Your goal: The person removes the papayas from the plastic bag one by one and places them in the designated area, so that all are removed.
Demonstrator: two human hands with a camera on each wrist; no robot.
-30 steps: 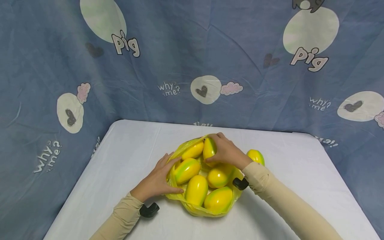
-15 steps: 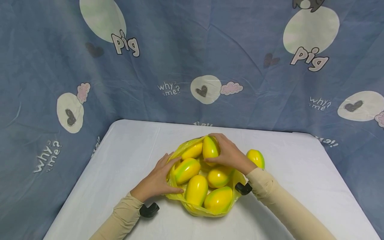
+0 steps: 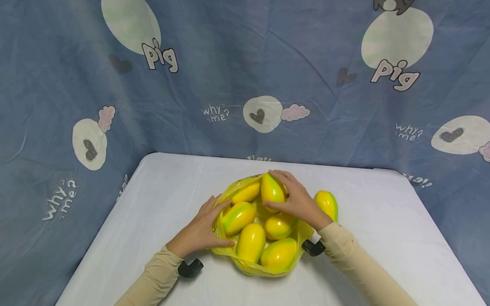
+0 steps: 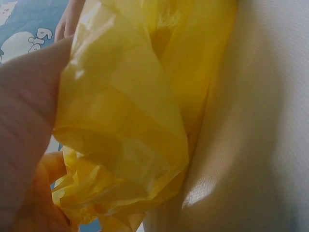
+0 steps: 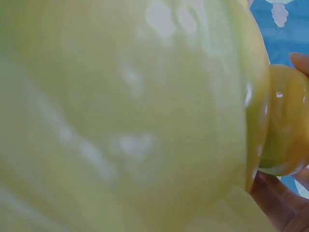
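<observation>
A yellow plastic bag [image 3: 264, 271] stands with its mouth spread on the table, several yellow-green mangoes inside. My left hand [image 3: 199, 231] holds the bag's left side, with thumb and fingers over the rim. In the left wrist view the crumpled bag [image 4: 120, 106] hides most of the fingers. At the bag's far side, my right hand [image 3: 300, 202] grips a mango [image 3: 272, 191] between thumb and fingers, tilted upright above the others. The right wrist view shows this mango [image 5: 287, 116] beside the bag's film [image 5: 120, 111], which fills most of that view.
Another mango [image 3: 327, 205] lies outside the bag on the white tablecloth [image 3: 383, 221], just beyond my right wrist. A blue printed curtain [image 3: 229, 68] hangs behind the table's far edge. Black wrist mounts [image 3: 190, 268] stick out beneath both wrists.
My right hand has drawn back slightly to the right, and the gripped mango has shifted right with it, showing more of its surface. The left hand and bag stay almost still.
</observation>
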